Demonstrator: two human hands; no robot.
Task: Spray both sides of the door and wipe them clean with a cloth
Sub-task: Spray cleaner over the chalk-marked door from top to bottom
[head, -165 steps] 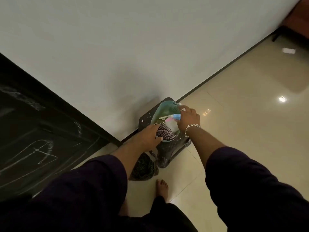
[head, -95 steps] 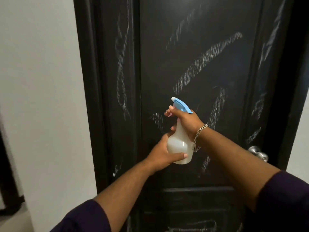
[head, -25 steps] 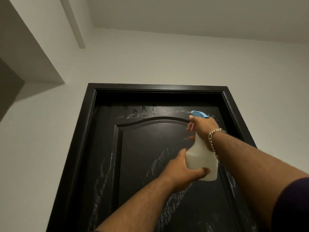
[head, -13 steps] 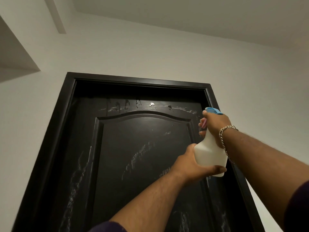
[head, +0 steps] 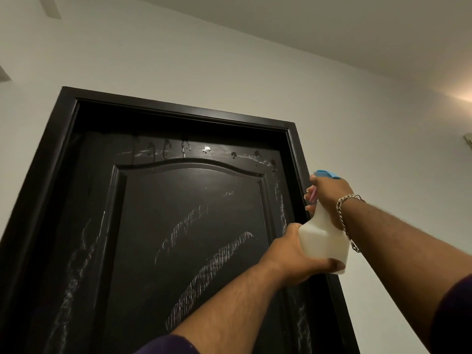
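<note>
The tall black panelled wooden door [head: 189,226] stands shut in its black frame [head: 178,108], streaked with white chalky smears; beads of liquid hang along its top rail. I judge it stiff and firmly hung, so it should take wiping pressure without yielding, though its wetted face will be slick.

In front of its right edge I hold the translucent white plastic spray bottle with a blue trigger head [head: 323,241], nozzle facing the upper right corner. My right hand [head: 329,192] wraps the neck, fingers [head: 310,194] curled on the trigger. My left hand [head: 293,254] cups the base, thumb clasped round the front.

The bottle looks light and rigid, probably slippery if damp. In my judgement the neck is the proper hold, with support beneath.

A silver chain bracelet [head: 344,221] hangs at my right wrist. Pale walls [head: 383,149] and ceiling [head: 332,21] surround the frame. No cloth is in sight. Spraying of this side appears only begun.
</note>
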